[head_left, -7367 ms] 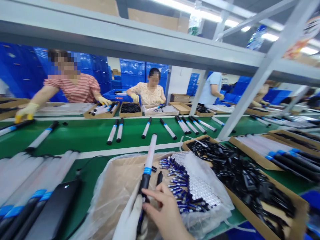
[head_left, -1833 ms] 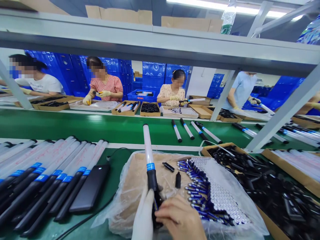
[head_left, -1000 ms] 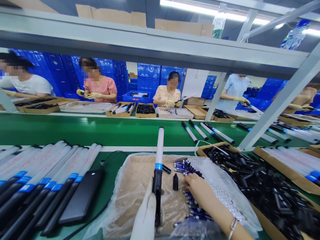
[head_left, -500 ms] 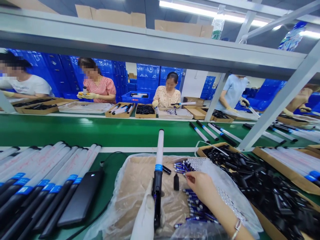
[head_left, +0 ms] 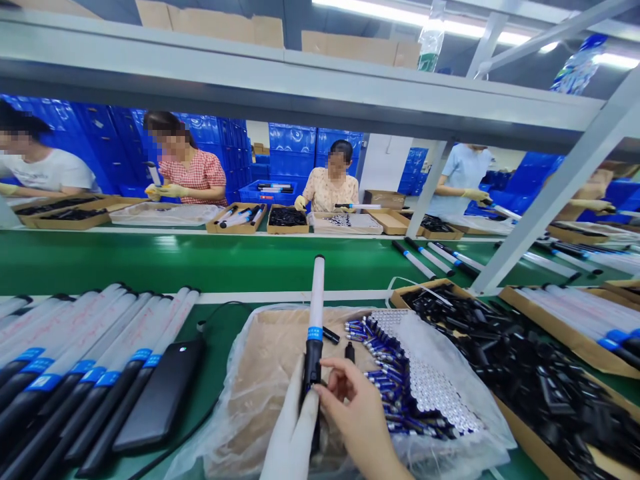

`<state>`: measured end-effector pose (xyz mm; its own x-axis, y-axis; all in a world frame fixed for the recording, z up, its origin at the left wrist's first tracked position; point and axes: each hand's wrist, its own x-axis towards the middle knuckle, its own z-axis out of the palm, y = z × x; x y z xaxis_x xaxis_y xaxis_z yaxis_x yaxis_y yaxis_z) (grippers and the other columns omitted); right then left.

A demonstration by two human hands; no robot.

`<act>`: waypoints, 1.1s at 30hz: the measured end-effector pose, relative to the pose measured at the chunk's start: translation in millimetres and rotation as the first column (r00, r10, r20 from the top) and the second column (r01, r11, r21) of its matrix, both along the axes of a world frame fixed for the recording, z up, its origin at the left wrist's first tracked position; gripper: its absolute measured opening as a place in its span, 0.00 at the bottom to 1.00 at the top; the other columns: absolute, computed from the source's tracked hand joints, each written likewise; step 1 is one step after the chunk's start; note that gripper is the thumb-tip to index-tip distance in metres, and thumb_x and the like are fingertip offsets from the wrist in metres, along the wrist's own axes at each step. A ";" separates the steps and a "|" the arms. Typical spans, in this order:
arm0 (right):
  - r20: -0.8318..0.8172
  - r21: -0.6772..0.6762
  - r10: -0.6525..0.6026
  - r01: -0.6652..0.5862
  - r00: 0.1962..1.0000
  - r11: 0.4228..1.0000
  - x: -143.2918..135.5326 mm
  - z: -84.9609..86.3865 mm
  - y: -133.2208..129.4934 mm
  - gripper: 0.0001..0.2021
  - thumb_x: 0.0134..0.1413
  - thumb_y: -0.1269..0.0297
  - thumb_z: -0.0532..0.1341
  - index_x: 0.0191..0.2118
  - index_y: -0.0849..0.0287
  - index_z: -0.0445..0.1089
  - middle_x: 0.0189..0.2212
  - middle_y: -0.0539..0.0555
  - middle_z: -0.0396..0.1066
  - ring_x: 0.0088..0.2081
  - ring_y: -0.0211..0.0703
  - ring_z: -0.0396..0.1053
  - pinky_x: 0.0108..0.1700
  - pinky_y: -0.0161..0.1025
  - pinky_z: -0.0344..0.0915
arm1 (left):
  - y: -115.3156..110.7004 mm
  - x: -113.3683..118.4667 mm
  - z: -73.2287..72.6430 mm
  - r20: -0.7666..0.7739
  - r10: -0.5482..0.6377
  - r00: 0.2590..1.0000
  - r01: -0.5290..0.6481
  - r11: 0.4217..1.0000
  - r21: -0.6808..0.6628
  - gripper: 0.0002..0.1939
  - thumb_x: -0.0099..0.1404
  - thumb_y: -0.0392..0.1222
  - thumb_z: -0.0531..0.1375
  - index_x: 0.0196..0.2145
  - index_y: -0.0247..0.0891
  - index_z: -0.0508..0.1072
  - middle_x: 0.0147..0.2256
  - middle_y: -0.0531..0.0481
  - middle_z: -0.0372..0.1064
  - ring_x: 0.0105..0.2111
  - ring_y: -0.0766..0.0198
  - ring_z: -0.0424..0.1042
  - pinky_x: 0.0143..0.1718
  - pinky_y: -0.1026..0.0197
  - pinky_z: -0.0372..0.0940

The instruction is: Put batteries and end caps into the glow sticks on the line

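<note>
My left hand (head_left: 291, 430), in a white glove, is wrapped round the black handle of a tube (head_left: 317, 297) with a translucent top and a blue band. The tube stands upright above the plastic-lined tray (head_left: 260, 360). My bare right hand (head_left: 357, 407) touches the handle's right side, thumb and forefinger close together; whatever lies between them is too small to make out. Right of it, small blue-and-silver cylinders (head_left: 395, 380) lie in the tray beside packed silver-ended ones (head_left: 435, 380). Two black pieces lie behind my right hand, one of them (head_left: 331, 335) near the tube.
Finished-looking tubes (head_left: 120, 333) and a black phone-like device (head_left: 155, 400) with a cable lie left. A box of black parts (head_left: 540, 380) and a box of tubes (head_left: 575, 320) stand right. A green belt (head_left: 225, 263) crosses ahead, with several people beyond. A slanted metal post (head_left: 545, 207) rises at right.
My right hand has moved left from the small cylinders to the handle of the held tube. Tubes on the belt have shifted right. Co-workers' hands have moved.
</note>
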<state>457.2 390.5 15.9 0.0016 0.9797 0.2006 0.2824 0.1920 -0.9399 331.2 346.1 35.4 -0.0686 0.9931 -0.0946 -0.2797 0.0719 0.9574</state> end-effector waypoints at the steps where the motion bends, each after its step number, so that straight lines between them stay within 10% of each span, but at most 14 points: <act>1: 0.083 0.009 -0.016 0.015 0.996 1.000 10.6 2.3 4.9 0.14 0.55 0.60 0.60 0.44 0.60 0.74 0.29 0.51 0.71 0.30 0.36 0.68 0.32 0.29 0.66 | 1.0 1.1 -0.3 0.013 -0.016 1.000 0.017 1.000 -0.020 0.24 0.67 0.48 0.57 0.57 0.35 0.64 0.39 0.46 0.70 0.29 0.69 0.70 0.28 0.64 0.68; 6: 0.647 -0.040 0.015 0.015 0.762 0.999 86.9 18.7 40.4 0.11 0.61 0.68 0.56 0.41 0.59 0.77 0.39 0.55 0.74 0.41 0.43 0.71 0.47 0.38 0.67 | 11.2 8.8 -1.6 0.124 -0.039 0.992 0.059 0.985 -0.163 0.34 0.64 0.38 0.54 0.66 0.39 0.46 0.35 0.50 0.64 0.18 0.75 0.62 0.18 0.68 0.59; 15: 0.828 -0.082 0.089 -0.038 0.553 0.996 120.0 4.7 56.3 0.17 0.52 0.82 0.55 0.41 0.63 0.78 0.40 0.62 0.72 0.48 0.58 0.68 0.53 0.52 0.62 | 20.1 13.0 1.9 0.162 -0.019 0.987 0.049 0.981 -0.189 0.32 0.64 0.41 0.54 0.63 0.45 0.46 0.30 0.56 0.58 0.14 0.76 0.57 0.12 0.70 0.51; 21: 0.767 -0.055 0.040 0.003 0.641 0.998 112.2 20.5 47.3 0.14 0.59 0.75 0.55 0.45 0.60 0.76 0.41 0.57 0.73 0.43 0.46 0.71 0.49 0.42 0.66 | 16.7 2.8 -8.7 0.247 -0.110 0.963 0.158 0.970 -0.184 0.39 0.57 0.33 0.56 0.64 0.45 0.47 0.33 0.52 0.63 0.16 0.75 0.61 0.14 0.70 0.52; 27: 0.300 0.132 0.034 -0.076 0.953 0.988 70.4 40.8 4.3 0.08 0.55 0.60 0.64 0.39 0.53 0.78 0.33 0.48 0.75 0.30 0.34 0.70 0.33 0.28 0.67 | 10.3 -5.0 -7.0 0.268 -0.157 0.951 0.194 0.974 -0.118 0.20 0.68 0.47 0.56 0.53 0.34 0.65 0.38 0.47 0.68 0.27 0.72 0.67 0.23 0.69 0.65; 33: 0.197 0.433 0.041 -0.124 0.980 0.893 19.8 23.1 -6.2 0.07 0.54 0.68 0.65 0.39 0.53 0.78 0.33 0.48 0.76 0.34 0.35 0.73 0.37 0.28 0.69 | 9.5 -3.9 -8.3 0.248 -0.146 0.958 0.178 0.977 -0.113 0.18 0.68 0.49 0.56 0.49 0.33 0.68 0.36 0.48 0.69 0.28 0.71 0.68 0.26 0.67 0.67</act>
<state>477.0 384.3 39.0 -0.1517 0.7849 0.6007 0.4014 0.6043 -0.6883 327.3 355.6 27.1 0.1327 0.9664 -0.2201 -0.4713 0.2569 0.8437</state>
